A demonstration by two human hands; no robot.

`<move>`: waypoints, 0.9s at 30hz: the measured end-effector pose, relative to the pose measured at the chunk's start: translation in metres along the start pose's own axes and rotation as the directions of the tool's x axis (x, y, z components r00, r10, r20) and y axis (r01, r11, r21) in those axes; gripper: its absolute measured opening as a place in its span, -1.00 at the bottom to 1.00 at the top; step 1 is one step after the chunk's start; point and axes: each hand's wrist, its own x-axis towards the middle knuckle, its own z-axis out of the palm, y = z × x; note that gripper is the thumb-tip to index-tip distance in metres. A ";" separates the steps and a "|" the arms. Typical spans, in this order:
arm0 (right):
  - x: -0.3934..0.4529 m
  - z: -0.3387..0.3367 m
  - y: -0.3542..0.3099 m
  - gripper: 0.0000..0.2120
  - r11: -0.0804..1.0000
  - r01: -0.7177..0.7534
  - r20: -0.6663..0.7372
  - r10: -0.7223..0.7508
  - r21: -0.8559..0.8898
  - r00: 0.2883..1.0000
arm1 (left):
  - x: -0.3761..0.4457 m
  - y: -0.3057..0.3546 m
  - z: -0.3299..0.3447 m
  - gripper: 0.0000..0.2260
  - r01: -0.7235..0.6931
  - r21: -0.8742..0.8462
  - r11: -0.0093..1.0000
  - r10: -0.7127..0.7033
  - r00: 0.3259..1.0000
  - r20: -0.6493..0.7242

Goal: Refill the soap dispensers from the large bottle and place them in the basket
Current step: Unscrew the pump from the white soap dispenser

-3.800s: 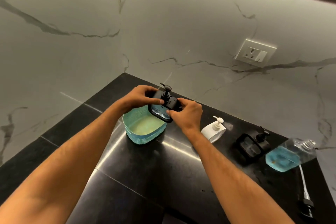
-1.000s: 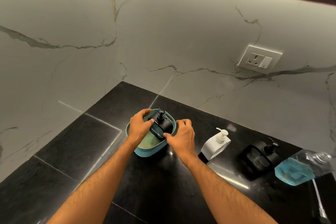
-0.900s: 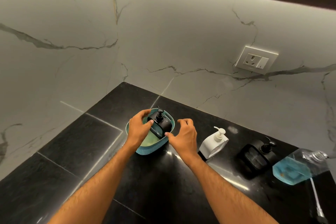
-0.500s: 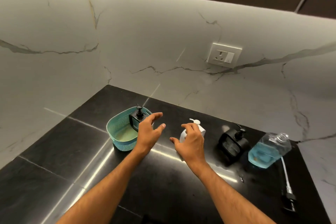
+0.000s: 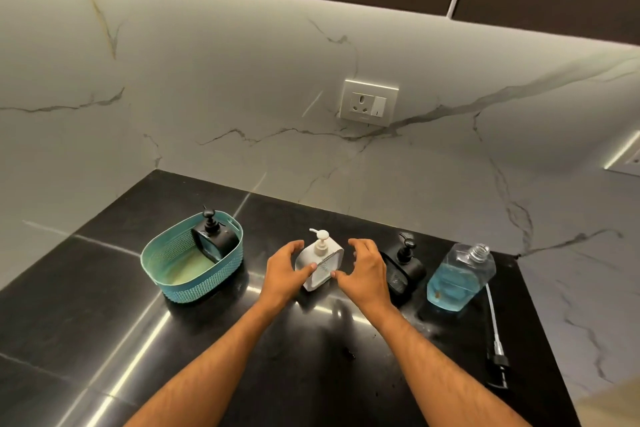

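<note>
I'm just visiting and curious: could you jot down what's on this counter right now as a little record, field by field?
Surface: black counter against a marble wall
Basket: teal basket, at the left
In basket: one black dispenser, upright
Centre: white dispenser, pump on
Left hand: thumb touches the white dispenser
Right hand: curved close beside it; contact unclear
Waiting: second black dispenser, right of the hands
Refill: large bottle, uncapped, blue soap inside
Loose: pump with tube, lying far right
</note>
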 end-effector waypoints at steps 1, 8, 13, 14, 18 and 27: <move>0.004 0.001 0.005 -0.23 1.000 0.001 0.030 -0.001 0.007 1.000 | 0.001 -0.002 0.004 -0.42 0.011 0.006 1.000 -0.011 1.000 0.007; 0.031 0.014 0.024 -0.14 0.999 0.025 0.274 -0.034 0.039 0.961 | 0.007 -0.012 0.021 -0.46 0.032 0.092 0.995 -0.034 0.999 0.015; 0.043 0.026 0.029 -0.19 0.996 0.039 0.327 -0.064 0.081 0.943 | 0.011 -0.010 0.028 -0.53 0.045 0.073 0.996 -0.045 0.999 0.001; 0.044 0.027 0.028 -0.19 0.995 0.039 0.334 -0.066 0.089 0.940 | 0.011 -0.009 0.029 -0.53 0.046 0.072 0.996 -0.046 0.999 -0.001; 0.046 0.031 0.030 -0.24 0.992 0.050 0.323 -0.084 0.115 0.943 | 0.015 -0.012 0.032 -0.56 0.037 0.065 0.997 -0.036 0.999 -0.021; 0.026 0.019 0.040 -0.34 0.991 0.075 0.187 -0.095 0.110 0.978 | 0.015 -0.011 0.033 -0.58 -0.066 0.099 0.993 0.062 0.997 0.042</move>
